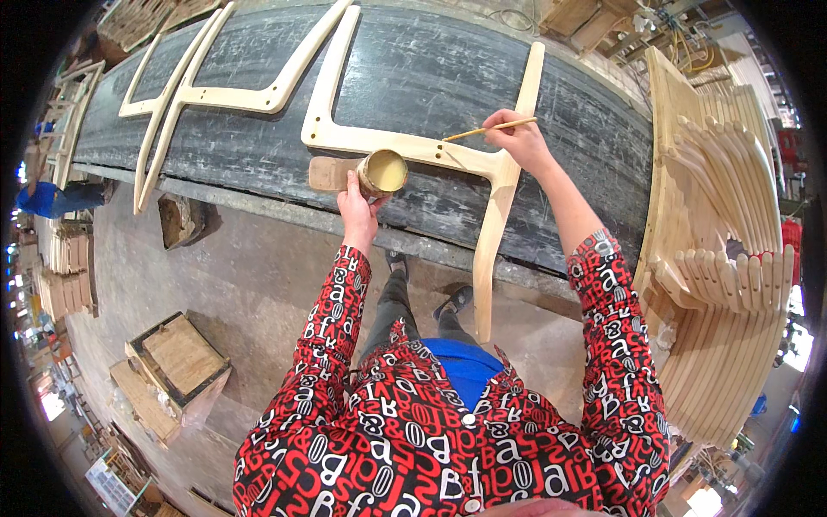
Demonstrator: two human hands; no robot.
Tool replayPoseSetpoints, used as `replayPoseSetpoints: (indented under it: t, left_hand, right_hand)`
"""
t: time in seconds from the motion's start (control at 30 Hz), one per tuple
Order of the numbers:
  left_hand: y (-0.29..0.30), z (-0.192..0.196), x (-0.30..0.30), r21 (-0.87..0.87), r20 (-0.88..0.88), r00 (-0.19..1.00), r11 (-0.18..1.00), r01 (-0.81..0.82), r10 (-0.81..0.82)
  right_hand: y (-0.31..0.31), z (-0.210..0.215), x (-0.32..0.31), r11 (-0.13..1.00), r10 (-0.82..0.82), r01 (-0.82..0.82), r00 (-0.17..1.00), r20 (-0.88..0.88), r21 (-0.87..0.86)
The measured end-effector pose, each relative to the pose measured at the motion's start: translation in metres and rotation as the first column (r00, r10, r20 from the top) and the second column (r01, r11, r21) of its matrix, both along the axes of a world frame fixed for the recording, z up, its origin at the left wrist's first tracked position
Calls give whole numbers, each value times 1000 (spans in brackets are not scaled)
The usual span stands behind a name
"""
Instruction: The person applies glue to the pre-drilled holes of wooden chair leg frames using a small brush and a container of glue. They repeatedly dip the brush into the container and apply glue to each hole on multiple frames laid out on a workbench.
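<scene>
My left hand (357, 209) is closed round a small round can (372, 179) of pale yellow liquid (387, 171), tipped toward me over the table's near edge. A flat brown piece (332, 174), seemingly wooden, sticks out from the can's left side; whether it is joined to it I cannot tell. My right hand (519, 143) pinches a thin wooden stick (508, 126). Its tip touches or hovers just over the rail of a pale wooden chair-side frame (388, 140), close to two dark holes (439, 151). More dark holes show at the rail's left end.
Several similar frames (228, 96) lie to the left on the dark scuffed table (413, 60). Curved wooden parts (719, 181) are stacked on the right. A wooden box (179, 362) stands on the floor at the left, and another person (52, 198) is at the far left.
</scene>
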State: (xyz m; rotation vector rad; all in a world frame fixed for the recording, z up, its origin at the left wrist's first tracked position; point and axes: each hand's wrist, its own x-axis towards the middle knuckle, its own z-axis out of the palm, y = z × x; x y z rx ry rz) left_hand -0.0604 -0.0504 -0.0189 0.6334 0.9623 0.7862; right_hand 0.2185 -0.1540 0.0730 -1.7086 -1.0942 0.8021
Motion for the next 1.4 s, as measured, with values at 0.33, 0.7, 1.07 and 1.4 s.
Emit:
replayPoseSetpoints:
  t: [0.33, 0.7, 1.07, 1.4]
  left_hand:
    - [-9, 20, 57, 117, -96, 994, 991, 57, -46]
    - [-44, 40, 114, 103, 45, 983, 980, 173, -178]
    - [-56, 36, 162, 23, 115, 975, 982, 188, -190]
    - [-67, 26, 210, 66, 91, 964, 968, 243, -248]
  right_hand:
    - [-49, -41, -24, 817, -397, 573, 640, -657, 65]
    - [-73, -14, -9, 837, -390, 547, 609, -691, 10]
    - [-110, -24, 15, 766, -252, 639, 407, -878, 76]
    - [-108, -51, 31, 528, -579, 814, 137, -804, -241]
